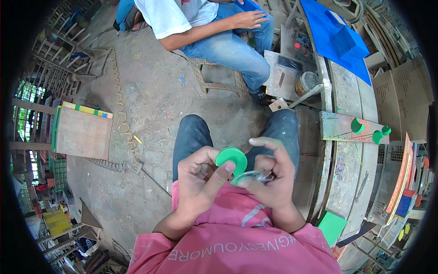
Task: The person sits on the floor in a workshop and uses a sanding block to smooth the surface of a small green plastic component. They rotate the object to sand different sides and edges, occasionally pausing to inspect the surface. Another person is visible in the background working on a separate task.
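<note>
A round green disc (233, 156) is pinched between the thumb and fingers of my left hand (196, 180), above my lap. My right hand (278, 180) is closed on a small flat green-and-grey piece (246, 176), its index finger lifted away. That piece lies close against the lower right of the disc; whether they touch I cannot tell. Its kind is unclear, since my thumb covers part of it and it is blurred. To the right, several green rounds (357, 125) on thin sticks rest on a pale drilled board (335, 124).
A worn wooden bench (351, 178) runs along my right, bearing a blue sheet (328, 27) and a green sheet (332, 227). Opposite me a seated person (219, 43) holds something blue. A coiled hose (122, 116) and a stack of boards (84, 132) are on the left.
</note>
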